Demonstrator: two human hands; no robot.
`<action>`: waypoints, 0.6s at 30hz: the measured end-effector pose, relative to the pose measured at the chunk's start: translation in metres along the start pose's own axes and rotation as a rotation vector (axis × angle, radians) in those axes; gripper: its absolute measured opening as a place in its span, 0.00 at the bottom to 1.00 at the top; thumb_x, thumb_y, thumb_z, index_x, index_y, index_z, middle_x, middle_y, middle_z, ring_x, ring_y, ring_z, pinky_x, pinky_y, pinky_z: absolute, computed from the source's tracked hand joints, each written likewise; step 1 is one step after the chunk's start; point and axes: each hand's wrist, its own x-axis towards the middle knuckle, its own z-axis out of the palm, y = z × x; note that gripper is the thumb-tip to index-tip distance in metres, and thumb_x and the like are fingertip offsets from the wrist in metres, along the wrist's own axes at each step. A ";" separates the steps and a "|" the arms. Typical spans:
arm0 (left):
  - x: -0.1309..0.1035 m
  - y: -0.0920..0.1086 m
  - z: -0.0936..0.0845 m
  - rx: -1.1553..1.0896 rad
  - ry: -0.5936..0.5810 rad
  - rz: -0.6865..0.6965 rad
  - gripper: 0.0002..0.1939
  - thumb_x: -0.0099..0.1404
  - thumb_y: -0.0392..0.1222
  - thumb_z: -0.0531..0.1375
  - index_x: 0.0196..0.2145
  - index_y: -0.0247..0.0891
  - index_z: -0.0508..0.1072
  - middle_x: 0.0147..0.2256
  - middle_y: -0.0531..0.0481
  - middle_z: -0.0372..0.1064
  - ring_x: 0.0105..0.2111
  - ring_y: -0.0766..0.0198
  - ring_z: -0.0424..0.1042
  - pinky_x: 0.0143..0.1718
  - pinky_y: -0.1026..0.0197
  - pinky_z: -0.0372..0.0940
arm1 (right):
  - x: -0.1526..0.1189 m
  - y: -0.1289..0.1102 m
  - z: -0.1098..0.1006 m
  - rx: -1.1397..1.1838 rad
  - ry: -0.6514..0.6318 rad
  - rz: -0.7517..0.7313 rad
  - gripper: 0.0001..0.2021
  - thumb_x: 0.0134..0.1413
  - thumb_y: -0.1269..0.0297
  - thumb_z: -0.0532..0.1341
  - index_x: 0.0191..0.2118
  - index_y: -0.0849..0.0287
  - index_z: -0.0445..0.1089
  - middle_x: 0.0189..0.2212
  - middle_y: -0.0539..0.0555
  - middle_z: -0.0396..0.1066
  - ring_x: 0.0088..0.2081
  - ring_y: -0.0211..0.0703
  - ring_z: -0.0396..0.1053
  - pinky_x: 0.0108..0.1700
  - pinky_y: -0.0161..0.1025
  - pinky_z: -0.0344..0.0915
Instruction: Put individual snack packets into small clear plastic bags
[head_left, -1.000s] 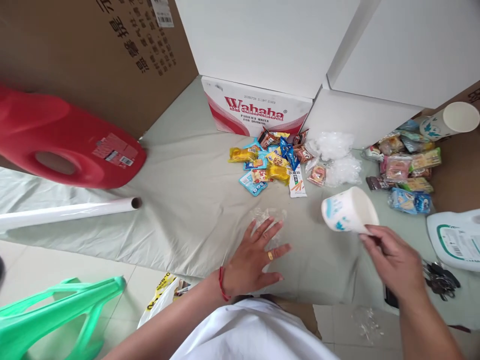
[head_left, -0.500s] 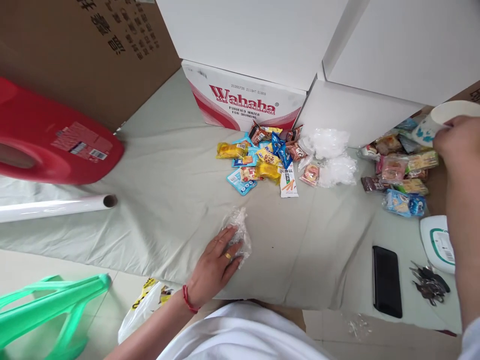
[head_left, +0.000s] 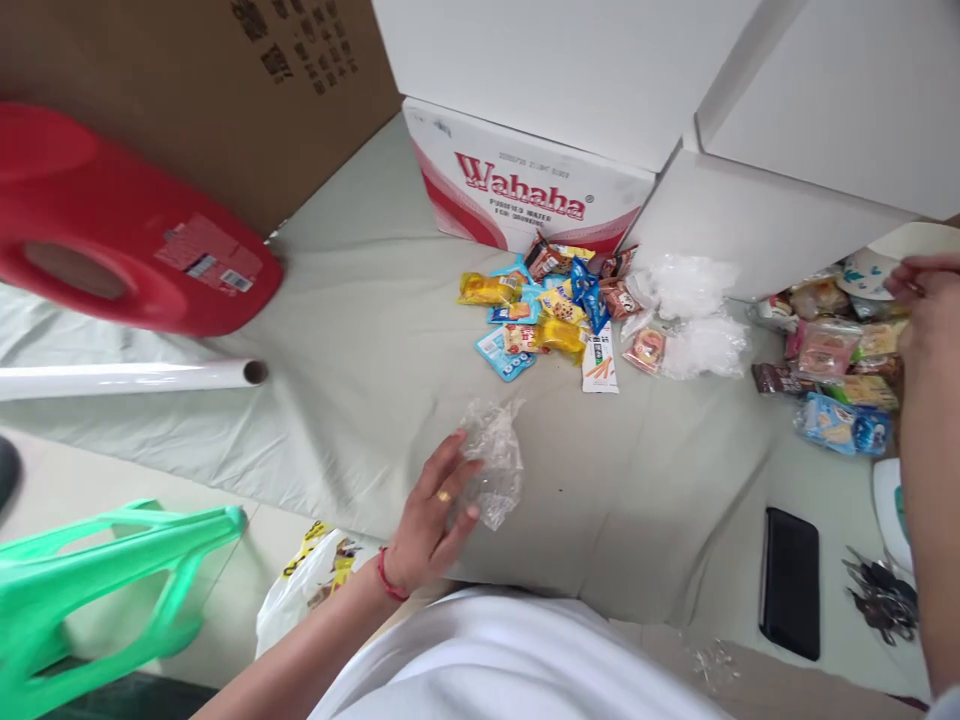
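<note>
My left hand (head_left: 433, 520) is over the cloth-covered table with its fingers apart. Its fingertips rest at the edge of a crumpled clear plastic bag (head_left: 499, 465), which the hand does not grip. At the far right, the bent fingers of my right hand (head_left: 934, 285) are at the rim of a white paper cup (head_left: 866, 272) with a blue pattern. The cup is tilted among a pile of wrapped snacks (head_left: 829, 350), and my hand hides part of it. Another heap of small snack packs (head_left: 559, 305) lies at the table's middle, beside crumpled clear plastic bags (head_left: 694, 285).
A Wahaba-style printed "Wahaha" carton (head_left: 525, 190) and white boxes (head_left: 540, 70) stand behind the snacks. To the left are a red jug (head_left: 142, 240), a white roll (head_left: 127, 380) and a green stool (head_left: 127, 570). A black phone (head_left: 791, 585) and keys (head_left: 885, 600) lie front right.
My left hand has lifted slightly and its fingers have come off the plastic bag, which is more spread out. My right hand has lowered the cup towards the snack pile. The view has shifted.
</note>
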 end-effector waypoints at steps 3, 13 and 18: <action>0.003 0.004 0.007 -0.014 0.094 -0.180 0.17 0.74 0.37 0.55 0.57 0.42 0.73 0.72 0.40 0.51 0.69 0.48 0.61 0.63 0.47 0.68 | -0.088 -0.031 0.003 0.331 0.090 0.098 0.14 0.58 0.68 0.64 0.43 0.74 0.79 0.39 0.73 0.78 0.38 0.52 0.79 0.37 0.49 0.70; 0.021 0.014 0.026 -0.090 0.091 -0.108 0.36 0.68 0.30 0.57 0.70 0.49 0.56 0.74 0.40 0.44 0.73 0.50 0.52 0.69 0.43 0.61 | -0.357 -0.202 0.044 0.435 -0.664 0.075 0.22 0.65 0.47 0.61 0.56 0.55 0.70 0.50 0.60 0.74 0.44 0.46 0.73 0.41 0.42 0.76; 0.015 0.016 0.021 0.105 0.244 -0.185 0.41 0.68 0.41 0.64 0.72 0.44 0.49 0.71 0.33 0.50 0.71 0.44 0.55 0.67 0.36 0.60 | -0.370 -0.241 0.070 0.324 -0.604 -0.270 0.38 0.59 0.49 0.68 0.70 0.53 0.57 0.64 0.67 0.60 0.47 0.51 0.72 0.39 0.47 0.76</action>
